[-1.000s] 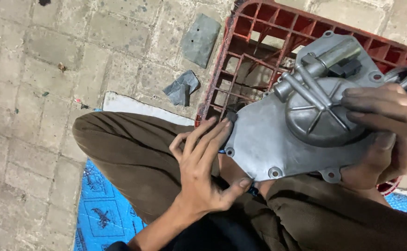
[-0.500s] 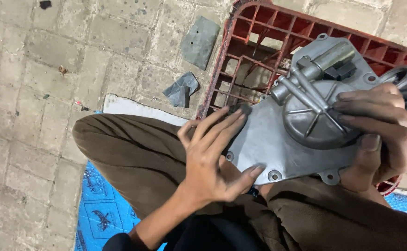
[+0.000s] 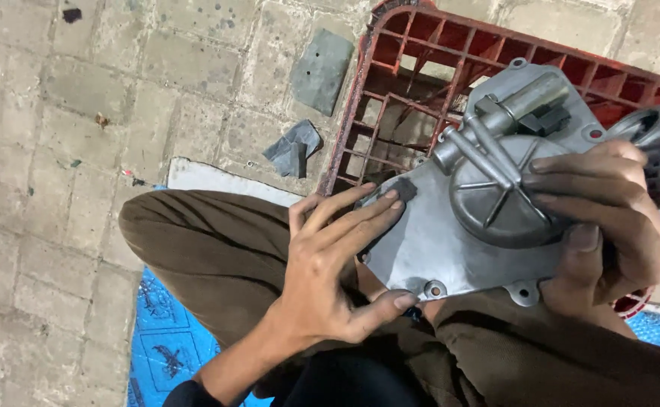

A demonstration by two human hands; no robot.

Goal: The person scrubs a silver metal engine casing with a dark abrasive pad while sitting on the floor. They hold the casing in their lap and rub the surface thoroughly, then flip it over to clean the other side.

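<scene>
Metal cover held on the lap over a red crate

The grey metal cover (image 3: 458, 241) rests on the knee. The left hand (image 3: 330, 271) lies flat, fingers spread, pressing a small dark pad (image 3: 399, 190) against its left edge. The right hand (image 3: 609, 218) grips the round hub, fingers curled over it, before the crate (image 3: 450, 53).

— Any packages, labels, signs or screens here?

— One thing of that kind: a blue printed sheet (image 3: 165, 343), perhaps flattened packaging, lying on the paving at about seven o'clock, under the brown trouser leg. It carries darker blue drawn figures and boxed panels.

— Anything elsewhere?

— A blue patterned strip (image 3: 658, 325) at four o'clock, by the frame's right edge; whether it is the same sheet I cannot tell. No screens or signs.
</scene>
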